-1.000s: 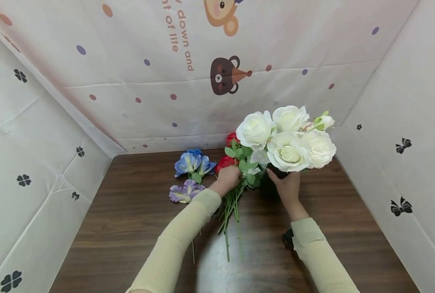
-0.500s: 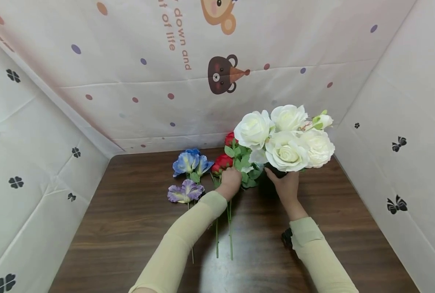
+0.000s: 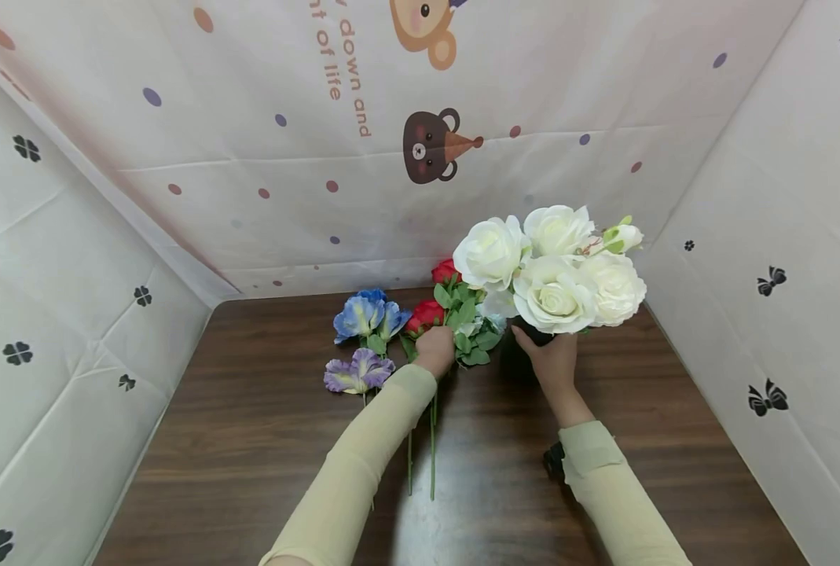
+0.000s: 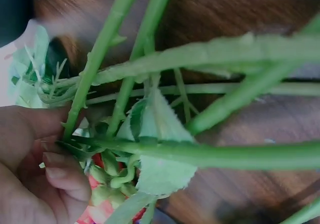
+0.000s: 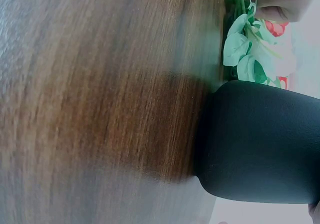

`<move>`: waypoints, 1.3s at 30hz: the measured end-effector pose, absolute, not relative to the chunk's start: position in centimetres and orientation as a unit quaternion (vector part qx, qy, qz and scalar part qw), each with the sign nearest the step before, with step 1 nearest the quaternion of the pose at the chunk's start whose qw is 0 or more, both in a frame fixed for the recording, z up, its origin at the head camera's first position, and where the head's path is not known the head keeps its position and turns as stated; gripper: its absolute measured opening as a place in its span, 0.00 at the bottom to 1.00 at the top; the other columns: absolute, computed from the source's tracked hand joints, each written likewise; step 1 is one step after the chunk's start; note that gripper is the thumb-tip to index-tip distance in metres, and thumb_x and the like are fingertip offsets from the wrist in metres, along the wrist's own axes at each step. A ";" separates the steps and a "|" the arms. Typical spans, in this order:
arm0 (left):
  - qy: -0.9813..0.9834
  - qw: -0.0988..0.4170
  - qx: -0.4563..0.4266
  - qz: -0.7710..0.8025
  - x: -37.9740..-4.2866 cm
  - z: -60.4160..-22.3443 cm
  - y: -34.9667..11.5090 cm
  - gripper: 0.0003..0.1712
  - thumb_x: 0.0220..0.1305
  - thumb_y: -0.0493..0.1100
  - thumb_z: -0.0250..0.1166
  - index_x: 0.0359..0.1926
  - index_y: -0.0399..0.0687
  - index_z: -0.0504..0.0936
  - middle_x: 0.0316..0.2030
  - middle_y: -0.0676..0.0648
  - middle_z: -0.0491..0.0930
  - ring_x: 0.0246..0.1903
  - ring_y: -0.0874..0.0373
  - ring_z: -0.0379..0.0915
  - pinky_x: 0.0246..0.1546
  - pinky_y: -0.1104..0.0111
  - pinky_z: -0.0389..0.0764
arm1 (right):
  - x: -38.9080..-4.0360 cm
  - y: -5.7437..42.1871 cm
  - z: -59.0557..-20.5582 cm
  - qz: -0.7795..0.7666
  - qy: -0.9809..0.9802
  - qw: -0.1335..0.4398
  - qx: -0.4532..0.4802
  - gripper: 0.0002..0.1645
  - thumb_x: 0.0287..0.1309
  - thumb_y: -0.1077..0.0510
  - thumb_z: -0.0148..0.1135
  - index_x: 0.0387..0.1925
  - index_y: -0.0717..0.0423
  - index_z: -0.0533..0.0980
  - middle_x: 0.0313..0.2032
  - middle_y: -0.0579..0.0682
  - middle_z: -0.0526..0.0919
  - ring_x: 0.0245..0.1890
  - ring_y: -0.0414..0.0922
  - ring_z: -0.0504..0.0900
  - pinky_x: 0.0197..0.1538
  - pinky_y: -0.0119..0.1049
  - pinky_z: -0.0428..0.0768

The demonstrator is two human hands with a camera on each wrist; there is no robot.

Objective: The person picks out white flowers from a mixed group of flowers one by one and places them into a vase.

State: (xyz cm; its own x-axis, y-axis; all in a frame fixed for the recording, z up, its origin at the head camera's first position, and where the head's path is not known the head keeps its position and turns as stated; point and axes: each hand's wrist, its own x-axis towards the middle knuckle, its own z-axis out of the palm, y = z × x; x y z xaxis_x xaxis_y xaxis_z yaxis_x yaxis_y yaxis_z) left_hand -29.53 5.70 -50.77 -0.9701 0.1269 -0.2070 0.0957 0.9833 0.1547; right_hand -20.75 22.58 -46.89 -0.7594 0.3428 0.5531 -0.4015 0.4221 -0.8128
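My left hand (image 3: 435,350) is among the red roses (image 3: 427,314) on the table. In the left wrist view its thumb and fingertips pinch a green stem (image 4: 90,78), with a red bloom and serrated leaves just below. Other stems cross in front. My right hand (image 3: 556,363) grips the upper part of a black vase (image 5: 260,144), which stands upright on the table. White roses (image 3: 555,295) fill its mouth and hide most of its rim. Green leaves (image 3: 478,346) and a pale blue bloom lie between my left hand and the vase.
Blue flowers (image 3: 361,316) and a purple flower (image 3: 359,371) lie left of my left hand, stems toward me. Behind the brown wooden table (image 3: 250,440) hangs a printed backdrop (image 3: 285,228), with patterned sheets on both sides.
My left hand has gone from above the stem bundle to lower among the red roses, and the stems beneath have shifted left. My right hand and the vase stay in place.
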 end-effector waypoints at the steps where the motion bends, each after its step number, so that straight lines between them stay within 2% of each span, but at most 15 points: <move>1: 0.990 0.110 0.049 0.079 -29.6 -50.9 5.6 0.11 0.73 0.37 0.59 0.42 0.45 0.89 0.44 0.44 0.89 0.43 0.51 0.88 0.40 0.59 0.88 | -20.8 22.6 -47.0 0.536 -0.770 0.346 0.019 0.48 0.50 0.73 0.75 0.71 0.69 0.62 0.68 0.67 0.69 0.69 0.55 0.68 0.73 0.54 0.65; 5: 0.987 0.125 0.034 0.098 -29.8 -50.7 5.1 0.12 0.74 0.41 0.59 0.39 0.45 0.88 0.42 0.43 0.89 0.39 0.52 0.87 0.35 0.61 0.86 | -21.6 23.2 -48.7 0.542 -0.767 0.343 0.013 0.50 0.49 0.73 0.76 0.72 0.66 0.62 0.69 0.64 0.70 0.70 0.54 0.69 0.74 0.55 0.65; 8: 0.981 0.145 0.018 0.130 -30.1 -49.8 4.8 0.12 0.72 0.45 0.61 0.38 0.45 0.88 0.41 0.43 0.89 0.32 0.54 0.85 0.27 0.63 0.81 | -22.4 23.9 -50.0 0.545 -0.767 0.339 0.005 0.51 0.48 0.72 0.77 0.73 0.60 0.63 0.68 0.60 0.71 0.70 0.48 0.71 0.74 0.46 0.67; 10: 0.974 0.157 0.006 0.161 -30.2 -49.1 4.5 0.11 0.69 0.46 0.64 0.38 0.45 0.87 0.36 0.45 0.88 0.27 0.56 0.79 0.23 0.64 0.76 | -22.6 24.2 -50.3 0.544 -0.769 0.335 0.005 0.51 0.48 0.71 0.78 0.73 0.55 0.65 0.68 0.56 0.73 0.69 0.42 0.71 0.73 0.38 0.68; 11: 0.971 0.159 0.002 0.177 -30.2 -48.8 4.4 0.11 0.68 0.47 0.65 0.41 0.45 0.88 0.32 0.46 0.87 0.24 0.56 0.77 0.22 0.65 0.74 | -22.6 24.3 -50.4 0.544 -0.769 0.335 0.008 0.51 0.49 0.70 0.78 0.72 0.53 0.65 0.68 0.56 0.73 0.69 0.41 0.71 0.73 0.35 0.68; 13: 0.964 0.163 0.005 0.211 -30.2 -48.2 4.2 0.10 0.66 0.47 0.68 0.34 0.45 0.87 0.24 0.48 0.83 0.21 0.57 0.73 0.22 0.67 0.71 | -22.7 24.5 -50.4 0.545 -0.768 0.336 0.016 0.50 0.49 0.69 0.78 0.72 0.50 0.66 0.68 0.55 0.73 0.69 0.38 0.71 0.71 0.31 0.68; 15: 0.955 0.162 0.018 0.248 -30.0 -47.8 4.1 0.14 0.65 0.46 0.70 0.24 0.46 0.83 0.18 0.48 0.82 0.18 0.59 0.75 0.23 0.69 0.73 | -22.7 24.6 -50.4 0.548 -0.765 0.337 0.024 0.50 0.50 0.69 0.78 0.73 0.48 0.66 0.68 0.54 0.73 0.70 0.39 0.71 0.72 0.31 0.68; 18: 0.914 0.179 0.025 0.364 -29.5 -47.6 4.1 0.19 0.65 0.43 0.70 0.17 0.46 0.80 0.21 0.43 0.87 0.19 0.60 0.80 0.30 0.68 0.83 | -22.7 24.6 -50.2 0.550 -0.764 0.338 0.026 0.50 0.50 0.69 0.77 0.73 0.48 0.65 0.68 0.55 0.72 0.70 0.41 0.71 0.73 0.35 0.68; 20: 0.869 0.197 0.019 0.454 -29.1 -47.6 4.1 0.14 0.66 0.40 0.69 0.24 0.41 0.88 0.31 0.38 0.90 0.20 0.61 0.82 0.36 0.63 0.88 | -22.7 24.5 -50.2 0.545 -0.768 0.336 0.019 0.51 0.51 0.69 0.77 0.74 0.49 0.64 0.69 0.55 0.72 0.70 0.43 0.71 0.74 0.41 0.68; 22: 0.820 0.212 0.006 0.532 -28.7 -47.6 4.2 0.09 0.67 0.38 0.68 0.37 0.36 0.91 0.40 0.35 0.90 0.20 0.62 0.82 0.41 0.58 0.89 | -22.6 24.3 -50.2 0.546 -0.769 0.333 0.012 0.51 0.50 0.70 0.77 0.74 0.53 0.64 0.69 0.57 0.71 0.70 0.47 0.71 0.74 0.47 0.68; 25: 0.788 0.211 0.003 0.579 -28.3 -47.7 4.4 0.13 0.67 0.38 0.66 0.48 0.34 0.89 0.45 0.33 0.89 0.21 0.65 0.80 0.41 0.60 0.89 | -22.6 24.0 -50.1 0.549 -0.769 0.329 0.003 0.50 0.50 0.72 0.76 0.73 0.59 0.63 0.69 0.60 0.71 0.70 0.52 0.71 0.73 0.54 0.67; 29: 0.802 0.178 0.024 0.570 -28.1 -47.6 4.4 0.13 0.67 0.39 0.67 0.48 0.35 0.89 0.41 0.34 0.90 0.24 0.63 0.81 0.35 0.65 0.88 | -22.6 23.9 -50.2 0.551 -0.766 0.332 0.001 0.51 0.49 0.73 0.76 0.73 0.63 0.63 0.69 0.62 0.70 0.70 0.54 0.70 0.74 0.55 0.66; 32: 0.812 0.154 0.044 0.562 -28.1 -47.2 4.1 0.13 0.68 0.39 0.68 0.48 0.35 0.89 0.40 0.33 0.90 0.30 0.55 0.86 0.39 0.63 0.89 | -22.7 24.1 -50.4 0.544 -0.768 0.338 0.003 0.51 0.48 0.72 0.77 0.73 0.58 0.63 0.69 0.60 0.71 0.71 0.51 0.70 0.74 0.50 0.67; 36: 0.808 0.144 0.062 0.568 -28.0 -46.8 3.5 0.13 0.69 0.37 0.67 0.48 0.31 0.88 0.43 0.31 0.88 0.39 0.44 0.89 0.47 0.56 0.88 | -22.7 24.3 -50.4 0.545 -0.767 0.339 0.011 0.51 0.49 0.70 0.78 0.73 0.50 0.65 0.68 0.56 0.72 0.71 0.45 0.70 0.75 0.43 0.67; 39: 0.809 0.150 0.069 0.565 -28.0 -46.7 3.0 0.13 0.69 0.36 0.66 0.49 0.30 0.88 0.46 0.31 0.88 0.42 0.42 0.88 0.50 0.53 0.87 | -22.6 24.3 -50.4 0.549 -0.763 0.339 0.019 0.51 0.50 0.68 0.78 0.73 0.47 0.65 0.68 0.55 0.72 0.71 0.44 0.71 0.74 0.41 0.67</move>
State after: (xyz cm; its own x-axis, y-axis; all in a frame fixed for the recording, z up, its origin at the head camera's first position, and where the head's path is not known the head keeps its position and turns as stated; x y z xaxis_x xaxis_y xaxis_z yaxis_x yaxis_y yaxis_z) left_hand -28.03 3.04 -46.66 -0.9455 0.2807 -0.1651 -0.0583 0.3530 0.9338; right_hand -22.62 24.34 -50.39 -0.7691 0.3430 0.5393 -0.4022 0.3960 -0.8255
